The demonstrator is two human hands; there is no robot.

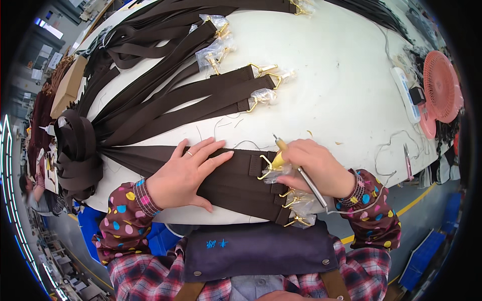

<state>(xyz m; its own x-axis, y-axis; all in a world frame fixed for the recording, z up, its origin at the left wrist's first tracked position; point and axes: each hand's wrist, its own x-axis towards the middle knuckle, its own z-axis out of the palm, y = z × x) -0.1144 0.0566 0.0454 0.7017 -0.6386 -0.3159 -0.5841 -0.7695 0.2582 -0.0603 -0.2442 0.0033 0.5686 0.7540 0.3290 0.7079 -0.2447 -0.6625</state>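
My left hand (188,173) lies with fingers spread on several dark brown fabric straps (236,183), pressing them against the table. My right hand (319,168) is closed around a pen-shaped tool (312,185) with a metal shaft, a pale tip and a thin cord trailing from its lower end. Just under those fingers are a gold metal hook (265,168) on a strap end and some clear plastic wrap. Nearer my body, more strap ends carry gold hooks (299,220) partly wrapped in clear plastic. Whether the fingers also touch a hook is hidden.
Further brown straps (201,98) with gold hooks fan out across the white table (326,95). Their gathered bundle (78,150) sits at the left. A white power strip (405,95), a pink fan (442,88) and pink-handled tweezers (407,163) are at the right.
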